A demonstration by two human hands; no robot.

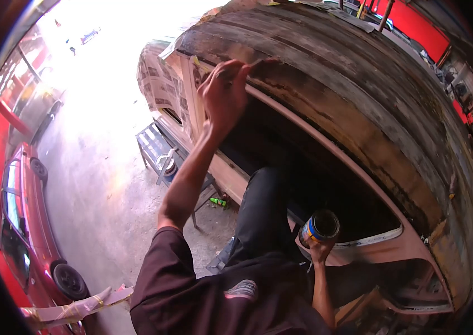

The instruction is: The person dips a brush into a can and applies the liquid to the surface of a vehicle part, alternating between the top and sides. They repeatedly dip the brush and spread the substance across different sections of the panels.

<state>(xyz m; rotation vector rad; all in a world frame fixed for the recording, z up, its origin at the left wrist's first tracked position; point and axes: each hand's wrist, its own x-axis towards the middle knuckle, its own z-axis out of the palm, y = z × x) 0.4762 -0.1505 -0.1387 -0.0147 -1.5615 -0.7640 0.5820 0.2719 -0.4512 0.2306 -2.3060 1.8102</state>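
My left hand (224, 92) is raised to the upper edge of the opening in the pinkish car body (326, 139). Its fingers are pinched together; a small dark thing seems to extend from the fingertips, too blurred to name. Above and beside it curves the roof (359, 72), streaked grey and brown. Lower down, my right hand (321, 248) grips an open round can (323, 224) with a blue and yellow label, held at the edge of the dark opening. What is inside the can looks dark and cannot be made out.
A dark metal stand (155, 146) with a white-rimmed container (165, 163) is beside the body. A green object (218, 201) lies on the floor. At the left is a red car (41, 223). Patterned paper (158, 78) covers the body's far end. My bent leg (261, 215) is near the opening.
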